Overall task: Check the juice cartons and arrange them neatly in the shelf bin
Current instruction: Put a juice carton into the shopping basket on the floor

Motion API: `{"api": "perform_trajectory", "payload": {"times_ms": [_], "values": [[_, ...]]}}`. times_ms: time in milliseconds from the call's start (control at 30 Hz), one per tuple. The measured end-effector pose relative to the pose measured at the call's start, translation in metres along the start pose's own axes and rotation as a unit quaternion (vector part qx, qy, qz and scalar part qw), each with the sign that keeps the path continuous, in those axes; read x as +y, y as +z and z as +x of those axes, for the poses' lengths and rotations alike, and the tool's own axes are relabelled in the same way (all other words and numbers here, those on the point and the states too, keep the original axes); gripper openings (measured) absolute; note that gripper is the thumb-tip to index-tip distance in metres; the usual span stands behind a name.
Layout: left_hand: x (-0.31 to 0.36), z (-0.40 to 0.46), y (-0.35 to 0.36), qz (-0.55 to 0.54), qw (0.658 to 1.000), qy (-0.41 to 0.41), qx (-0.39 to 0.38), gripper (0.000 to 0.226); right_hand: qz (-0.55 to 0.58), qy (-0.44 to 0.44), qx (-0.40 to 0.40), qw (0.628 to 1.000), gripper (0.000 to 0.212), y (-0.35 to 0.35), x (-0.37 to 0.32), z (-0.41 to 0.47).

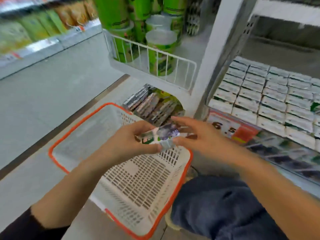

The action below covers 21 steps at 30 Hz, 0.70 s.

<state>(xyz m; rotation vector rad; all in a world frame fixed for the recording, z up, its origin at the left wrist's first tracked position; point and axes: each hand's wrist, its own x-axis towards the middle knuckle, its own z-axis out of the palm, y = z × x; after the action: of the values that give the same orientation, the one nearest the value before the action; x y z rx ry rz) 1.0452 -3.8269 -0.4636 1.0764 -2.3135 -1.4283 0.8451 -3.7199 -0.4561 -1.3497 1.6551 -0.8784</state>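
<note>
White and purple, a small juice carton (160,135) sits near the middle of the frame, held over the orange-rimmed basket (138,179) that rests on the floor. Our left hand (128,141) pinches it, thumb below and fingers curled over the top; this grip looks firm. Our right hand (194,134) reaches in from the right with fingers spread and fairly straight, fingertips at the carton's far end; motion blur keeps us from telling whether they press it or only hover beside it.

We judge this to be the checking step. To do it well, we should steady the carton, bring the right fingertips onto its end and turn it slowly, so each face, the corners and the printed date come into view before we commit it to the shelf.

At the right of the frame, rows of white cartons (270,94) stand packed tightly on the shelf, above a red price label (232,129). Once checked, ours should go in matching that orientation, edges flush with its neighbours. Green canisters (161,49) fill a wire rack at upper centre.
</note>
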Motion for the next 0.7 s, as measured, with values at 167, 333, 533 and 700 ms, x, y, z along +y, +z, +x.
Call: {"api": "perform_trajectory", "payload": {"times_ms": [167,333,533,700], "values": [[-0.115,0.019,0.03,0.087,0.989,-0.113,-0.033,0.054,-0.102,0.128,-0.067,0.984,0.06,0.064,0.079,0.041],[-0.218,0.044,0.083,0.124,0.958,-0.254,-0.045,0.07,-0.309,0.117,-0.109,0.938,0.027,0.105,0.148,0.034],[-0.284,0.049,0.132,0.149,0.941,-0.303,0.0,0.065,-0.385,0.066,-0.107,0.914,0.026,0.107,0.18,0.033],[-0.3,0.047,0.153,0.15,0.941,-0.302,-0.019,0.058,-0.352,0.058,-0.058,0.933,0.023,0.117,0.182,0.034]]}}
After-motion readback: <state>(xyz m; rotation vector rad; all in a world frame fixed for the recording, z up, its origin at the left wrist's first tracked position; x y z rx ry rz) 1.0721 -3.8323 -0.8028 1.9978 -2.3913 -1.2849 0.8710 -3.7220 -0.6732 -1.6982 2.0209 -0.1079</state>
